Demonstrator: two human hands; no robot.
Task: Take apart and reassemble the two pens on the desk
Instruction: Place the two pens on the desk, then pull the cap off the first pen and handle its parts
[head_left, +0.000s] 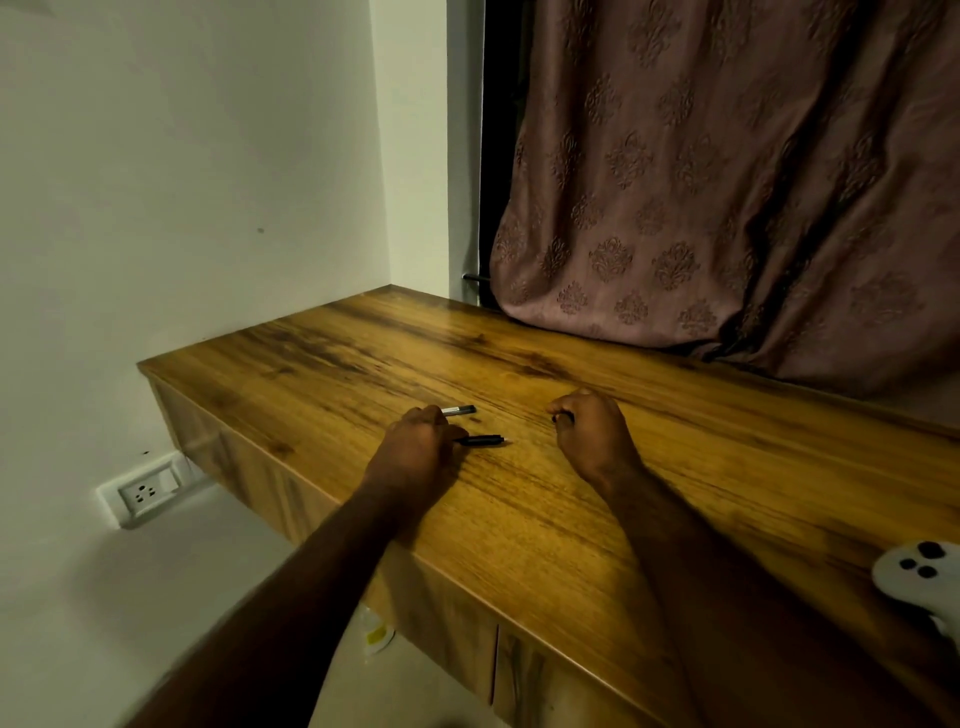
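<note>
Two pens laid on worktop (545, 519), long axes left-right — grey pen (459, 411) gripped by left hand (415, 447), black pen (480, 440) just beside; right hand (589, 428) fisted around a small dark piece.

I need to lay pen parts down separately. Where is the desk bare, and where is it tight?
Bare: the wide stretch between the hands and the curtain, the far left corner by the wall, and the near edge between the forearms. Tight: around the left hand, where the silver-banded pen and black pen lie close together. The right hand is closed. A white controller occupies the near right.
</note>
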